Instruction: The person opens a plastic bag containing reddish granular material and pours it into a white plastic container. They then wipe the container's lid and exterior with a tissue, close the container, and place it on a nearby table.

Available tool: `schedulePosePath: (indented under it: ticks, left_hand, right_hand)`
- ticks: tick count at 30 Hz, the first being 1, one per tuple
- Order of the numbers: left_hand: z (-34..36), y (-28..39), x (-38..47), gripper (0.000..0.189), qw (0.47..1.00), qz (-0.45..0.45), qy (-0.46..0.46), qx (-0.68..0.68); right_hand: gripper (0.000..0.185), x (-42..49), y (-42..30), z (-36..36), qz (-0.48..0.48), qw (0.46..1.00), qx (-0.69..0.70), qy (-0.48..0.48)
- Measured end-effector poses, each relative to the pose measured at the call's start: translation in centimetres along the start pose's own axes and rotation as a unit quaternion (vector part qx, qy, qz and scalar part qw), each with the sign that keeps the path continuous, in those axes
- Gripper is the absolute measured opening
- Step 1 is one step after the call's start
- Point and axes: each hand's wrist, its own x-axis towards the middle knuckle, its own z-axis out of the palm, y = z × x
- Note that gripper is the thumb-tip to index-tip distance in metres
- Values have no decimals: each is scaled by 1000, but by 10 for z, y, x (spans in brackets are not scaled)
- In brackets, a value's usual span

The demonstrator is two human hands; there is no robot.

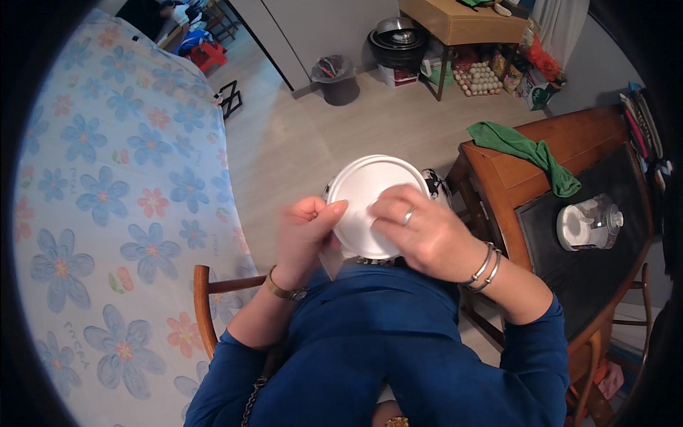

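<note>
A round white lid [363,181], seemingly on a tub whose body is mostly hidden beneath it, is in front of my body. My left hand [312,224] is at its left rim, thumb against the edge and fingers curled. A small thin flap [332,259] hangs below that hand; what it is I cannot tell. My right hand [421,229], with a ring and two bracelets, lies over the right part of the lid, its fingertips bent and blurred on or just above the top. Whether it grips anything is hidden.
To the right, a wooden table [501,165] holds a green cloth [525,152] and a clear jar with white contents [579,224]. A flower-patterned cover [117,197] spreads at left, beside a wooden chair arm [235,284]. A bin [339,85] and trays of eggs [479,80] are farther off.
</note>
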Motion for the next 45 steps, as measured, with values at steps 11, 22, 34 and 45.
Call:
schedulePosePath:
  ticks: [11,22,34,45]
  left_hand:
    - [14,-4,-4,30,998,-60,-2,-4]
    - [8,2,-2,32,994,44,96,-34]
    - [19,4,-13,31,998,-34,-41,27]
    - [2,-1,1,33,1000,4,12,-8]
  right_hand:
    - [28,-5,10,-4,41,989,-137,23]
    - [22,-9,-20,17,100,992,76,21]
    - [36,-1,6,1,63,987,-88,114]
    - [27,-10,-4,7,19,986,147,-78]
